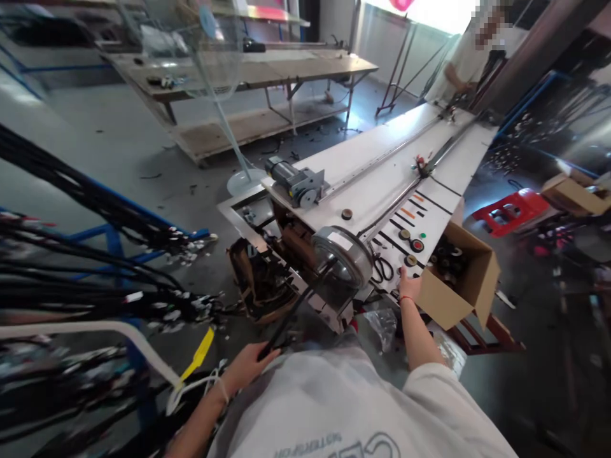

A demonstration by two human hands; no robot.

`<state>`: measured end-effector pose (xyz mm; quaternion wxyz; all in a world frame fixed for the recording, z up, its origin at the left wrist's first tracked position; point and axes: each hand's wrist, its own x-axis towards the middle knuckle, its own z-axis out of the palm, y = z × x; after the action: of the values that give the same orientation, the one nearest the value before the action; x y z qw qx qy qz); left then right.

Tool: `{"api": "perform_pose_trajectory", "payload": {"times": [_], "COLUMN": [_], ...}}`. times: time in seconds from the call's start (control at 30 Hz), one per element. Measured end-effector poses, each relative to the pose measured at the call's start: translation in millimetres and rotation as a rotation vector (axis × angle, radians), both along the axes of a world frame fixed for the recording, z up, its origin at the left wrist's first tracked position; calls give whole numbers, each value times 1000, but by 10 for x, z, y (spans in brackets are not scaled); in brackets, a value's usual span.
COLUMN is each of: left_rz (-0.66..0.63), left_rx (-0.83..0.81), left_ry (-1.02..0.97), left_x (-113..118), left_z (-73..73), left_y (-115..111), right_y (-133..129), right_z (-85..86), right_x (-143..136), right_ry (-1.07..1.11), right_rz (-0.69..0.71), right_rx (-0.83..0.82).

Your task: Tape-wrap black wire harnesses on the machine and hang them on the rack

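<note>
My left hand (251, 361) is closed around a long black cable bundle (296, 308) low in front of my body. The bundle runs up to a round grey drum-like machine head (342, 254) at the near end of the white workbench (382, 172). My right hand (409, 286) is at the bench's near right edge, fingers drawn together; what they hold, if anything, is too small to make out. Just beyond it lies a tape roll (410, 261), with a red-centred roll (417, 245) behind. Black-handled scissors (382, 270) lie left of my right hand.
An open cardboard box (449, 286) with rolls stands right of the bench. Black cable harnesses (95, 235) hang on a blue rack at left. A motor (291, 178) sits on the bench's left edge. A co-worker (461, 73) stands at the far end. A red stool (513, 213) is at right.
</note>
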<state>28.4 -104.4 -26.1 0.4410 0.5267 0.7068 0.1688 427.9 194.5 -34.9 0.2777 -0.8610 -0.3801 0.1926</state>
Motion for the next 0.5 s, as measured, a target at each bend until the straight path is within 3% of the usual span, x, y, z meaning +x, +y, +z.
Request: {"api": "perform_pose_trajectory", "payload": {"times": [0.1,0.2,0.37,0.5], "left_rz": [150,207,168,135], "left_rx": [84,175,302,272], "left_ry": [-84,-103,-43,-60], "left_x": [121,211,291,333], "left_z": [114,170,173,102], "left_y": [-13,158,448,664], "right_y": [0,-6,-18,-18], "right_z": [19,44,68,57], "right_x": [-23,-39,-54,-53], "right_ry": [-15,-6,4,-2], "right_rz": [-50,-51,-51,-41], "right_rx": [-22,-38,-39,-2]}}
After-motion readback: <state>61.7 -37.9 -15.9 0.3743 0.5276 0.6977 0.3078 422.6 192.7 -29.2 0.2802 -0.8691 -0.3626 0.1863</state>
